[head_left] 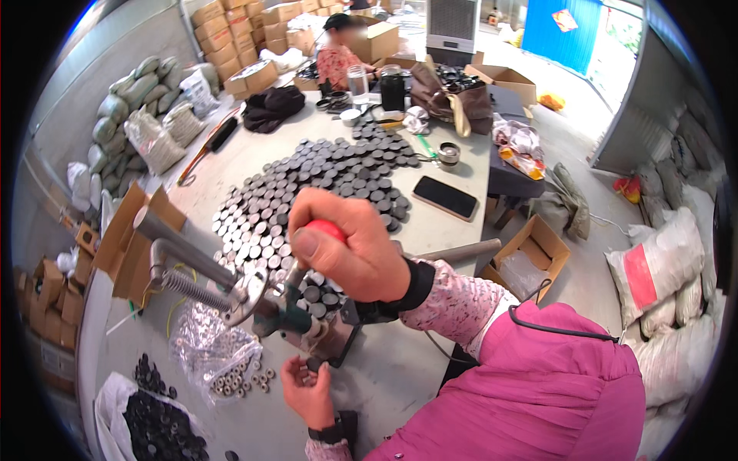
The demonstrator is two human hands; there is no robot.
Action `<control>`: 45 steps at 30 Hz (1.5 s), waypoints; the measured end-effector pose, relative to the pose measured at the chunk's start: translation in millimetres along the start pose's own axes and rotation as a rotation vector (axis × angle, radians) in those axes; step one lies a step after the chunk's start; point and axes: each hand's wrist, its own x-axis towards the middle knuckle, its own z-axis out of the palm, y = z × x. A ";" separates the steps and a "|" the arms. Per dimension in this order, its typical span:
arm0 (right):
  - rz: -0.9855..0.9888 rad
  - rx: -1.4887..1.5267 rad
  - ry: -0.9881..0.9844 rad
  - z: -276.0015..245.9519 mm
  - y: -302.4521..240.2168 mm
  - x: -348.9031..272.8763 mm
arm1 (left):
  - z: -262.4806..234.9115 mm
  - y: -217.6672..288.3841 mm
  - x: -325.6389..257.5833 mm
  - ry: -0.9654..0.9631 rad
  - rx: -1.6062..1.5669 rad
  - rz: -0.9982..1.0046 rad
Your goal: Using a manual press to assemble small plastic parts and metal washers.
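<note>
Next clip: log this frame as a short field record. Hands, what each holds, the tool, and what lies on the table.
right hand: the right hand grips the red knob of the hand press lever
left hand: the left hand is at the base of the hand press, fingertips on a small part, too small to tell
table: the grey table carries a spread of dark round caps, a black phone, and a clear bag of small metal rings
nearby: another person sits at the far end
</note>
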 end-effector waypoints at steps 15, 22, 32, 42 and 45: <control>-0.092 0.064 0.146 0.4 14.9 -8.1 | 11.1 14.3 27.9 0.051 0.158 0.182; -0.078 0.073 0.153 4.6 18.8 -9.5 | 24.4 21.0 35.3 0.113 0.004 0.194; -0.102 0.061 0.160 5.4 17.1 -17.3 | 40.7 16.5 47.6 0.107 0.169 0.207; 0.036 0.092 0.035 -38.0 76.8 -186.3 | 19.4 10.2 33.2 0.108 0.154 0.200; -0.073 0.076 0.012 -28.0 52.1 -145.7 | 20.7 18.5 28.2 0.101 0.237 0.271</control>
